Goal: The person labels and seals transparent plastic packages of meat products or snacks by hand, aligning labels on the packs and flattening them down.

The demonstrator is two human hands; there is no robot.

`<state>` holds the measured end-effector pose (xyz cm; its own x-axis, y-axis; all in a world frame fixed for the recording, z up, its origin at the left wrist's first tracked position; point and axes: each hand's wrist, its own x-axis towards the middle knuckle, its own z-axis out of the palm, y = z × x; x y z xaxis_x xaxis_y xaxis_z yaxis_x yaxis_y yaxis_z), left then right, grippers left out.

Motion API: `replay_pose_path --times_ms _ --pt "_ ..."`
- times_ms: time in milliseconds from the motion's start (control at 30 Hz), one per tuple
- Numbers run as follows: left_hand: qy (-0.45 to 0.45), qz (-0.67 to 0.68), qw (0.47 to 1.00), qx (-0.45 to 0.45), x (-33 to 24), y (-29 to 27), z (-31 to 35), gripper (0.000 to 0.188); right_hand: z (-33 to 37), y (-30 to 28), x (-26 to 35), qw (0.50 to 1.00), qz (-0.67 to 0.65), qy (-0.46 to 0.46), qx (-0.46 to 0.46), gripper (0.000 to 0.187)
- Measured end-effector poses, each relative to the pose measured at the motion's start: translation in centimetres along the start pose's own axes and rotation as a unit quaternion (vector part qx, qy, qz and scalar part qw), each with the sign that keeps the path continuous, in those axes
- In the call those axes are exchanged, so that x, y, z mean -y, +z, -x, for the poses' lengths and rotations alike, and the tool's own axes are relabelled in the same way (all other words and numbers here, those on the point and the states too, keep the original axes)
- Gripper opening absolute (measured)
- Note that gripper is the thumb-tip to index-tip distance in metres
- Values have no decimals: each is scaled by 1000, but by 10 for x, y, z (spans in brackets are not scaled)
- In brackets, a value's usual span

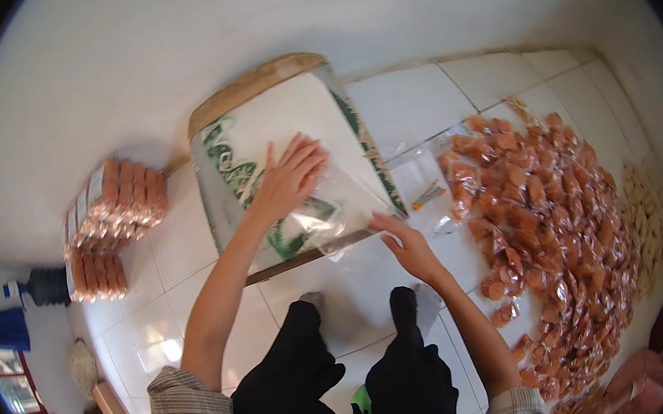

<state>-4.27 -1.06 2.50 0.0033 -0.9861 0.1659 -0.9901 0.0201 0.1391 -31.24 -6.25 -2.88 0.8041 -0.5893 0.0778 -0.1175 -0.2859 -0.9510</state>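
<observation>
A low table (287,93) with a white and green patterned top stands against the wall in front of me. Across its near part lies a clear plastic bag or sheet (336,199), wrinkled and shiny. My left hand (292,177) rests flat on this plastic, its fingers stretched toward the far side. At the table's near right corner is my right hand (404,243), fingers extended and thumb apart, touching or very close to the plastic's edge. Whether its fingertips grip that edge is hard to see.
Right of the table a large heap of clear-wrapped orange-brown pieces (554,238) covers the tiles, with pale sticks (645,224) beyond. Stacked packs (112,216) stand by the left wall. A small orange-tipped tool (428,194) lies beside the table. My feet (406,300) are close to its near edge.
</observation>
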Motion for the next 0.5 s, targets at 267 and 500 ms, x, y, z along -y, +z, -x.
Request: replay_pose_path --times_ms 267,500 --pt "166 264 950 7 -170 45 -68 36 112 -134 -75 929 179 175 -273 24" --pt "-33 269 961 59 -260 186 -93 60 74 -134 -140 833 447 100 -310 54"
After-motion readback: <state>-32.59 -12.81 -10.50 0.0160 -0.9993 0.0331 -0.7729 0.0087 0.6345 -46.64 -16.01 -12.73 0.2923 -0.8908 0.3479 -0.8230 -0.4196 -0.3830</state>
